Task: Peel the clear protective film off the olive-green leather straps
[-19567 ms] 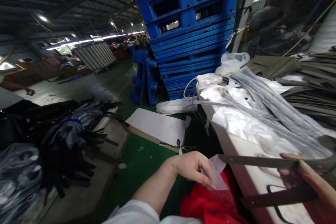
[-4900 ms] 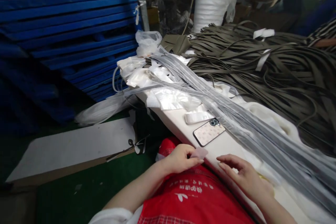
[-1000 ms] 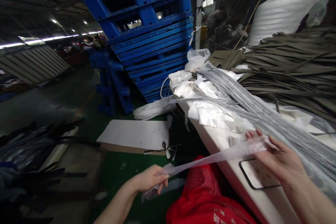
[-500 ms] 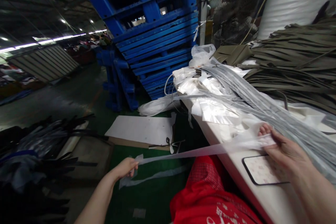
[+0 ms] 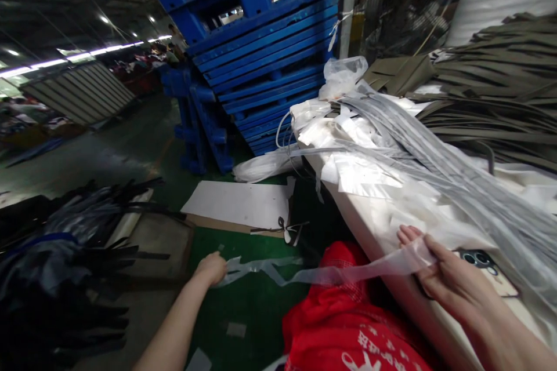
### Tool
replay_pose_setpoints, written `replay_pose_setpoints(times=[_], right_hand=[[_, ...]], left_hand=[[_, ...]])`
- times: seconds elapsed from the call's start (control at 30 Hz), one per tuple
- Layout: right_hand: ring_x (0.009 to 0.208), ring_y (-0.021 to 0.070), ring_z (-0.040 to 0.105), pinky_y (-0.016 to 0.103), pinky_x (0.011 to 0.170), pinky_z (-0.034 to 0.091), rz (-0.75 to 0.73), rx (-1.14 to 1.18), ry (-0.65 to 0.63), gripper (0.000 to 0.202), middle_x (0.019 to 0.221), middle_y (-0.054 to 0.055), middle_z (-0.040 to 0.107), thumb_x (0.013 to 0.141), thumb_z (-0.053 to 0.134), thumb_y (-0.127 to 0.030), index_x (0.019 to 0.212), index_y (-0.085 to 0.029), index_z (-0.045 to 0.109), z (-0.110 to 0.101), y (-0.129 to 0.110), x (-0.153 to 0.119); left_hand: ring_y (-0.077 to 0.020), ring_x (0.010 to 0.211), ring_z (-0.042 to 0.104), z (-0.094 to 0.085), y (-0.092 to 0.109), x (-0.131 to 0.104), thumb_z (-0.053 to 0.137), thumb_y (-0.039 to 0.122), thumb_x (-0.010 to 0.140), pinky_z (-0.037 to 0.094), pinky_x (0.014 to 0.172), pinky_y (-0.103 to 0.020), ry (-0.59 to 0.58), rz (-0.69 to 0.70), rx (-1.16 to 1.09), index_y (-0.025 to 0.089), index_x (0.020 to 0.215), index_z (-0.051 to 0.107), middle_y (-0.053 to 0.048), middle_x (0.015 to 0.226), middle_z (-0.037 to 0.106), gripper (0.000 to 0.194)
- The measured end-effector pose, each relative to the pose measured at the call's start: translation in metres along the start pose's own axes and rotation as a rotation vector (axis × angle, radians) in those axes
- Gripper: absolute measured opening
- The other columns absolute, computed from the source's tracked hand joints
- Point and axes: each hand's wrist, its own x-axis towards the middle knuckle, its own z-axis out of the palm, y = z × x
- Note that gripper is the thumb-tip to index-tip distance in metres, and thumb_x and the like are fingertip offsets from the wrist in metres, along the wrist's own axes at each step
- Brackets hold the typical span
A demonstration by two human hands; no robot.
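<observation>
My left hand (image 5: 213,268) hangs low over the green floor, its fingers closed on one end of a translucent plastic strip (image 5: 352,272). The strip hangs slack and twisted across the front of the red clothing to my right hand (image 5: 444,272). There, above the edge of the white surface, the thumb and fingers hold the other end. Partly hidden behind the right hand lies a phone (image 5: 500,278) with its camera lenses up. Past the fingers, white sheets (image 5: 365,174) and a long bundle of clear strips (image 5: 435,151) lie on the white surface.
Blue pallets (image 5: 270,64) are stacked ahead. A white board (image 5: 239,203) lies on the floor before them, with tied dark strips (image 5: 285,229) at its corner. Dark strips (image 5: 65,255) are heaped at left, olive strips (image 5: 491,75) at right. Plastic scraps (image 5: 236,330) lie on the floor.
The strip was stretched taut between the hands and now sags. My right hand has moved left and down, uncovering the phone's lenses. The view has shifted slightly.
</observation>
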Motion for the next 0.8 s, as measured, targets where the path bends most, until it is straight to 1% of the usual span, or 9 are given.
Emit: replay_pose_setpoints(times=[0.13,0.17,0.23,0.37,0.43,0.53,0.63,0.7,0.8], right_hand=[[0.103,0.0220,0.071,0.031,0.088,0.060,-0.014,-0.166,-0.162,0.023,0.110,0.013,0.074,0.090,0.060,-0.026,0.110,-0.016,0.067,-0.004,0.041,-0.014],[0.102,0.0231,0.071,0.032,0.089,0.058,-0.013,-0.247,-0.203,0.026,0.107,0.012,0.075,0.089,0.062,-0.033,0.108,-0.016,0.068,-0.006,0.050,-0.017],[0.097,0.0248,0.071,0.036,0.091,0.057,-0.016,-0.439,-0.300,0.037,0.100,0.011,0.076,0.088,0.062,-0.049,0.103,-0.016,0.071,-0.008,0.067,-0.023],[0.086,0.0274,0.069,0.040,0.088,0.054,-0.156,-0.815,-0.584,0.052,0.086,0.008,0.075,0.086,0.053,-0.065,0.087,-0.017,0.074,-0.010,0.096,-0.039],[0.085,0.0288,0.068,0.041,0.085,0.053,-0.260,-1.036,-0.611,0.048,0.080,0.009,0.073,0.084,0.054,-0.061,0.075,-0.017,0.072,-0.013,0.103,-0.042],[0.081,0.0293,0.067,0.041,0.081,0.052,-0.261,-1.156,-0.586,0.029,0.079,0.010,0.072,0.075,0.067,-0.045,0.074,-0.016,0.070,-0.020,0.095,-0.041],[0.103,0.0291,0.065,0.040,0.094,0.049,-0.169,-0.733,-0.593,0.040,0.104,0.010,0.073,0.067,0.072,-0.030,0.104,-0.018,0.071,-0.024,0.070,-0.040],[0.115,0.0279,0.061,0.039,0.103,0.043,-0.029,-0.484,-0.594,0.051,0.116,0.011,0.070,0.069,0.072,-0.034,0.118,-0.020,0.067,-0.022,0.055,-0.041],[0.101,0.0284,0.067,0.042,0.096,0.047,0.247,-0.461,-0.656,0.054,0.105,0.015,0.072,0.080,0.066,-0.057,0.113,-0.015,0.068,-0.013,0.051,-0.043]], left_hand=[[-0.0233,0.124,0.055,-0.010,0.087,-0.016,0.049,0.041,0.094,0.036,0.109,-0.029,-0.042,0.368,-0.110,0.020,0.086,0.075,-0.006,0.132,0.062,0.035],[-0.0237,0.126,0.053,-0.010,0.112,-0.024,0.047,0.043,0.096,0.036,0.110,-0.029,-0.109,0.580,-0.278,0.018,0.090,0.076,-0.008,0.136,0.060,0.038],[-0.0251,0.127,0.053,-0.008,0.162,-0.041,0.049,0.051,0.095,0.040,0.108,-0.031,-0.304,0.830,-0.651,0.015,0.092,0.075,-0.011,0.142,0.054,0.045],[-0.0255,0.124,0.057,0.006,0.242,-0.064,0.059,0.059,0.089,0.038,0.110,-0.035,-0.715,1.035,-0.878,0.011,0.092,0.075,-0.013,0.133,0.061,0.051],[-0.0245,0.113,0.063,0.014,0.268,-0.067,0.060,0.062,0.087,0.043,0.105,-0.035,-0.762,1.075,-0.872,0.010,0.092,0.074,-0.014,0.118,0.068,0.055],[-0.0206,0.090,0.068,0.016,0.283,-0.068,0.056,0.062,0.090,0.052,0.089,-0.033,-0.590,1.091,-0.845,0.008,0.090,0.073,-0.013,0.095,0.072,0.056],[-0.0193,0.088,0.068,0.001,0.276,-0.071,0.047,0.052,0.097,0.052,0.090,-0.031,-0.439,1.268,-0.691,0.009,0.091,0.073,-0.013,0.092,0.073,0.050],[-0.0201,0.097,0.068,-0.009,0.266,-0.074,0.043,0.043,0.101,0.049,0.098,-0.031,-0.454,1.420,-0.558,0.011,0.091,0.074,-0.014,0.098,0.074,0.046],[-0.0211,0.105,0.067,-0.011,0.255,-0.080,0.041,0.037,0.101,0.048,0.102,-0.031,-0.507,1.489,-0.456,0.013,0.095,0.074,-0.014,0.106,0.074,0.042]])
